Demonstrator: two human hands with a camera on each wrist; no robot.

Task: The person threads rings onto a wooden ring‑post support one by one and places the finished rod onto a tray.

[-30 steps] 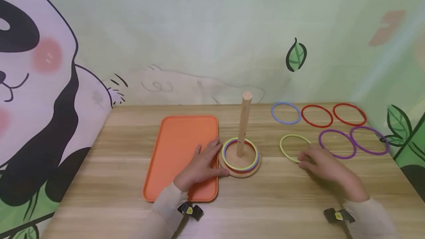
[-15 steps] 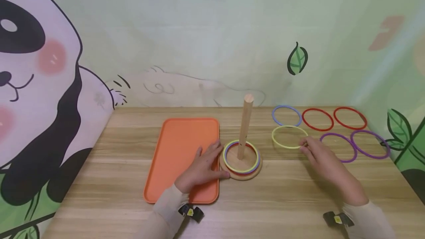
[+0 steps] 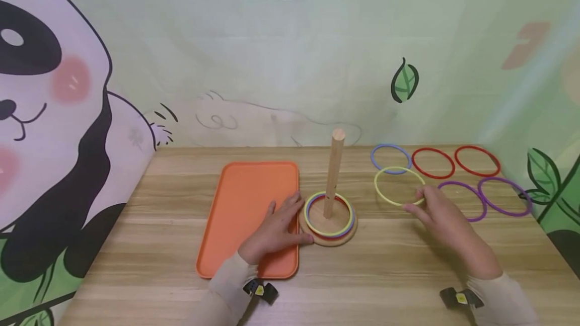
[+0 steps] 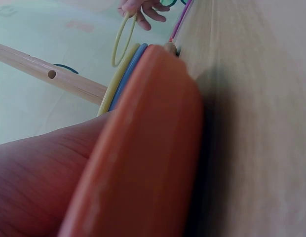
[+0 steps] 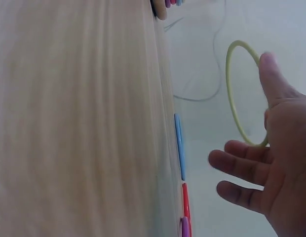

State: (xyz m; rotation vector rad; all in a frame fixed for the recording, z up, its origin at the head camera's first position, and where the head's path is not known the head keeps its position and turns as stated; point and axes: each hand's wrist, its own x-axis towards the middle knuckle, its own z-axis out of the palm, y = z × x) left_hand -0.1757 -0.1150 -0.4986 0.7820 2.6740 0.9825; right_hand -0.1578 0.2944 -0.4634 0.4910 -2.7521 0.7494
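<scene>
A wooden ring-toss stand has an upright peg (image 3: 334, 170) on a round base (image 3: 319, 215). Around the peg's foot lie a yellow-green ring on top, with blue and red ones under it. My left hand (image 3: 274, 233) reaches across the orange tray (image 3: 249, 190), fingers spread, thumb and fingertips touching the base's left edge. To the right of the stand, my right hand (image 3: 441, 215) pinches another yellow-green ring (image 3: 375, 183) between thumb and fingers. That ring hangs above the table, as the right wrist view confirms, where the other fingers (image 5: 237, 165) extend loosely below it.
Along the table's back right lie a blue ring (image 3: 371, 157) and two red rings, the nearer-left red ring (image 3: 413, 160) beside the blue. Before them are two purple rings, the left purple ring (image 3: 455, 182) partly behind my right hand. A painted wall (image 3: 294, 64) rises behind the table.
My right hand has lifted the yellow-green ring off the table, and the ring has shifted a little toward the back and left. My left hand keeps its place at the base.
</scene>
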